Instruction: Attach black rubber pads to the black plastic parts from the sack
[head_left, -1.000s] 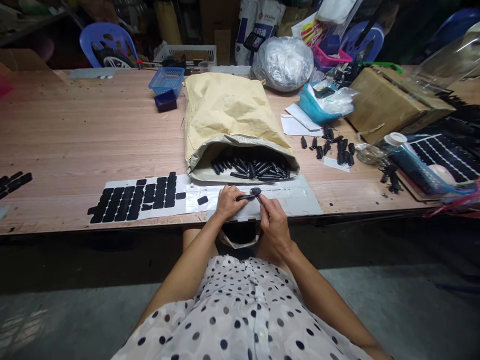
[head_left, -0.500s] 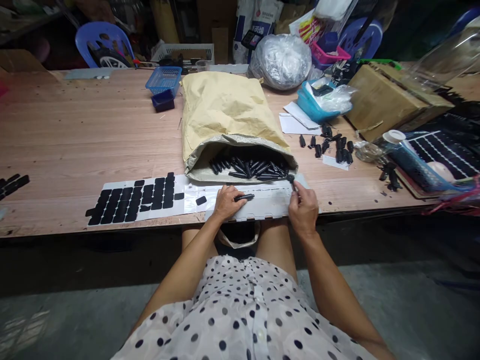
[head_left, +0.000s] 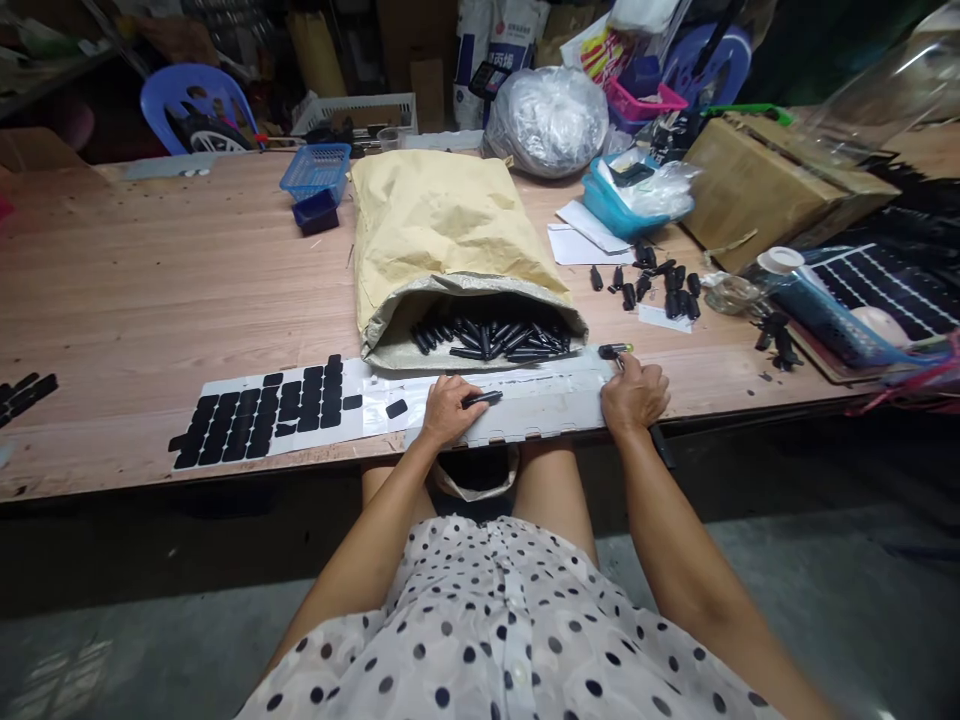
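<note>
My left hand (head_left: 450, 408) is closed over a short black pen-like rod (head_left: 482, 398), which points right just above a grey-white board (head_left: 544, 408) at the table's front edge. To the right, my right hand (head_left: 636, 393) is wrapped round a small hammer (head_left: 615, 351). The hammer's dark head has a yellowish end and lies by the board's right end; its black handle sticks out below the fist. Behind my hands, a tan paper sack (head_left: 450, 215) lies with its mouth towards me, full of several similar black rods (head_left: 510, 338).
Left of the board, black rounded pads (head_left: 236, 425) sit in rows on a white sheet. Several small black parts (head_left: 679, 295) lie at right near a blue-green basket (head_left: 630, 200) and a cardboard box (head_left: 765, 190). A blue basket (head_left: 315, 172) stands behind left.
My right hand has moved right with the hammer, lowering its head towards the table. My left hand still holds the rod in about the same place. The view has shifted slightly.
</note>
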